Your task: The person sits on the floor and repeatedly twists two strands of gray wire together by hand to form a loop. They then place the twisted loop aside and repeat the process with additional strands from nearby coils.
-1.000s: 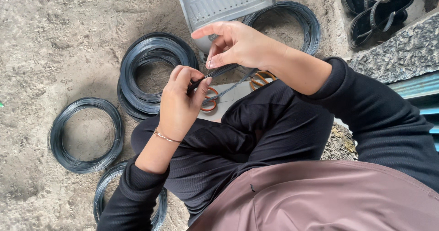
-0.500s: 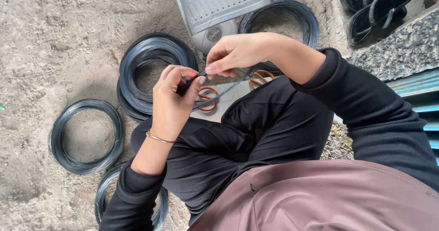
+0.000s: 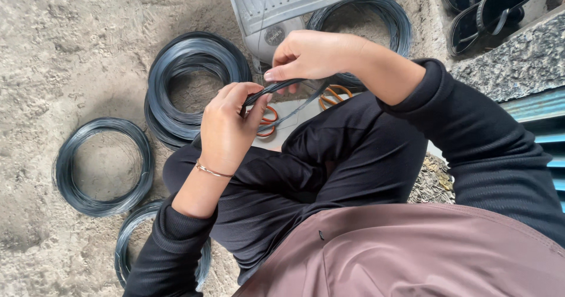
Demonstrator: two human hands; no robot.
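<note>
The left hand [image 3: 231, 129] is closed around one end of a short bundle of dark wire [image 3: 281, 87], thumb and fingers wrapped over it. The right hand [image 3: 306, 54] pinches the bundle's other end between thumb and forefinger, just above and to the right of the left grip. Half a second ago the two hands were pressed close together over the lap; now the right hand has lifted and drawn away, so more of the bundle shows between them. Just beneath the grip, orange-handled scissors [image 3: 269, 121] lie on a pale sheet. Left of the hands sits a thick coil of black wire [image 3: 158, 91], unmoved, and farther left another coil [image 3: 65, 173]. Beyond the right hand lie a grey plastic tray [image 3: 282, 3] and a third coil [image 3: 400, 20].
</note>
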